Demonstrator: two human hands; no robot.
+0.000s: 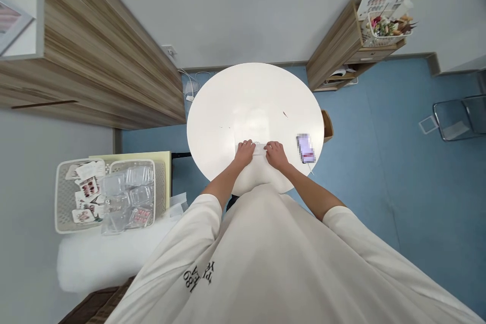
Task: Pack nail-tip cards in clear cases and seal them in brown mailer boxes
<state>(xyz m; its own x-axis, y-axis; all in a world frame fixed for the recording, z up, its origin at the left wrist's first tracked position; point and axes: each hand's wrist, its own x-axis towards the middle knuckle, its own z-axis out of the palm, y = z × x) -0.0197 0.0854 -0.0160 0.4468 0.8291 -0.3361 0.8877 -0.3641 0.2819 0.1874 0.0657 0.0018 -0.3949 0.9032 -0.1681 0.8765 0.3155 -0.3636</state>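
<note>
My left hand and my right hand rest side by side on the near edge of a round white table. Between them lies a small clear plastic case, pale and hard to make out against the tabletop. Both hands have their fingers curled onto its ends and appear to grip it. A phone with a lit screen lies on the table just right of my right hand. My white shirt hides the table's nearest rim.
Two white baskets of clear plastic cases and nail sets stand at my left. A wooden cabinet is at the far left, a wooden shelf unit with a basket at the far right, and a chair at the right edge.
</note>
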